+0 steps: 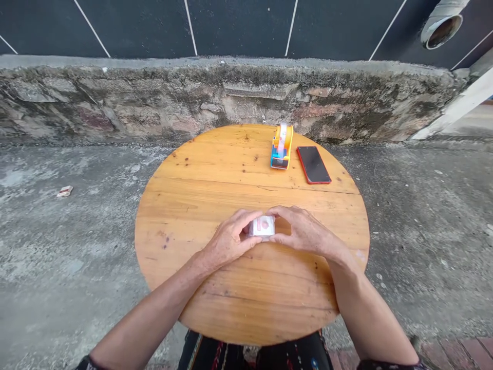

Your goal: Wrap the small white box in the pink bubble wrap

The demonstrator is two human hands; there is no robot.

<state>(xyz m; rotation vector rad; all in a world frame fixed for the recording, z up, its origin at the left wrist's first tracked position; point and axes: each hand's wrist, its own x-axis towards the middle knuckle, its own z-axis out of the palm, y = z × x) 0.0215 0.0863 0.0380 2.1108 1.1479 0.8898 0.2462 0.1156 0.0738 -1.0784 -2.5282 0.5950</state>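
A small white box with reddish print (263, 226), which looks wrapped in clear film, rests on the round wooden table (215, 200). My left hand (234, 234) grips its left side, thumb at the near edge and fingers at the far edge. From the right, my right hand (298, 228) holds it the same way, with fingertips at the far and near corners. The fingers cover parts of the box's edges.
Toward the table's far edge stands a yellow and blue tape dispenser (282, 146) with a roll of tape. Right of it lies a phone with a red case (314, 164). A stone ledge (173, 103) runs behind the table. Some litter (65, 191) lies on the concrete at left.
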